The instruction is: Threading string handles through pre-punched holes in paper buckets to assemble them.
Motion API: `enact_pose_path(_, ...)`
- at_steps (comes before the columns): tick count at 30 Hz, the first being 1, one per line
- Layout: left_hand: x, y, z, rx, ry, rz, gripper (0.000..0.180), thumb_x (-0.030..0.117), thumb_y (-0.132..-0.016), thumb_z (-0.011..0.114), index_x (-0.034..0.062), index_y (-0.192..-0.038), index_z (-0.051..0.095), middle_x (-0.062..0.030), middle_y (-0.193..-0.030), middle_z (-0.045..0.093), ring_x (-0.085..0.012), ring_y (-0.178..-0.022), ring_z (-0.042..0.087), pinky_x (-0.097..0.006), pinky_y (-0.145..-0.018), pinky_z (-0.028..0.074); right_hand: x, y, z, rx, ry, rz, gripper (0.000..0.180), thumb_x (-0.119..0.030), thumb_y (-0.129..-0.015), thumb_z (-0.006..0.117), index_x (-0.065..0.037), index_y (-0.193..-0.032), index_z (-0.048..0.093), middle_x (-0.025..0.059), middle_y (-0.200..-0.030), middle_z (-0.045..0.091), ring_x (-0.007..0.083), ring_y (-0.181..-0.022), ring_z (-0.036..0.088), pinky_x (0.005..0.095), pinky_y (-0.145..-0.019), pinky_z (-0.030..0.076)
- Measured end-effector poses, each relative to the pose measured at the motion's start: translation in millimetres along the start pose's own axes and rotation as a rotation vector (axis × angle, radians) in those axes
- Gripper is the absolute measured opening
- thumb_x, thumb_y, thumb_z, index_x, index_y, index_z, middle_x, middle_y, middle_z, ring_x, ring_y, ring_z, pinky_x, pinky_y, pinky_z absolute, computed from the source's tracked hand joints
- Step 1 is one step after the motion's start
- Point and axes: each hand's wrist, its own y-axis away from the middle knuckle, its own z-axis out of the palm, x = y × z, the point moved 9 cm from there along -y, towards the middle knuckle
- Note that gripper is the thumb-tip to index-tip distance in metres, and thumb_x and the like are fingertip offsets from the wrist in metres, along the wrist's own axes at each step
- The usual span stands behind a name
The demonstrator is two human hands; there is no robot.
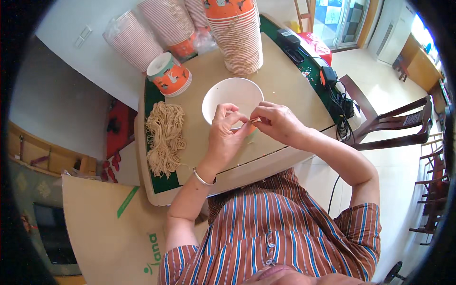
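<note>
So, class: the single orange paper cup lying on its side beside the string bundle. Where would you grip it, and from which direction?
Grip the orange paper cup across its side wall, coming down from above. It lies tilted with its white base facing up-left, so the rounded wall is exposed on top. The string bundle lies nearer the person, and wrapped cup stacks crowd the far side.

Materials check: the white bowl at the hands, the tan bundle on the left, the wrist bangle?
White bowl: likely coated paper, matte inside with a thin rolled rim, like the stacked cups behind. Tan bundle: looks like cotton or paper string, fine, limp, matte strands. Bangle on the left hand: metal, silvery and shiny.
</note>
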Motion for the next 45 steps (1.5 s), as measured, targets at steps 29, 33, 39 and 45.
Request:
enact_pose_path(29,-2.4,-5.1,-0.1,-0.042,-0.095,0.013,0.013,0.002,-0.085,0.073,0.0038,-0.096,0.067,-0.0061,-0.103,0.06,-0.0135,-0.084,0.065,-0.028,-0.063,0.058,-12.7,1.8,3.2,-0.033,0.114,-0.063,0.007,-0.008,-0.092,0.067,-0.003,-0.097,0.064,0.0124,-0.096,0.063,0.0342,-0.081,0.067,0.0425,-0.071,0.055)
enact_pose_path(33,-3.8,-3.8,-1.1,-0.016,-0.099,0.008,0.011,0.005,-0.084,0.072,0.0035,-0.094,0.068,-0.0084,-0.102,0.059,-0.018,-0.081,0.068,-0.032,-0.063,0.059,-14.9,5.6,4.2,-0.011,0.093,-0.066,0.008,-0.007,-0.091,0.068,-0.003,-0.097,0.064,0.0125,-0.095,0.062,0.0341,-0.081,0.066,0.0425,-0.07,0.055)
enact_pose_path(39,-2.6,-3.5,-1.9,-0.005,-0.13,0.066,0.01,0.003,-0.083,0.072,0.0031,-0.092,0.067,-0.007,-0.1,0.059,-0.0163,-0.08,0.067,-0.031,-0.062,0.056,-8.8,7.1,1.2,0.036,0.014,-0.032,0.009,-0.006,-0.09,0.069,-0.003,-0.097,0.064,0.0128,-0.094,0.061,0.0332,-0.081,0.066,0.0405,-0.07,0.054)
enact_pose_path(45,-5.3,-2.7,-1.2,-0.044,-0.08,-0.023,0.013,-0.003,-0.083,0.071,0.0025,-0.093,0.065,-0.0051,-0.101,0.061,-0.012,-0.085,0.065,-0.027,-0.067,0.055,-7.5,7.5,1.1,0.021,-0.052,-0.016,0.009,-0.006,-0.091,0.069,-0.002,-0.097,0.064,0.013,-0.094,0.06,0.0324,-0.081,0.066,0.0394,-0.071,0.054)
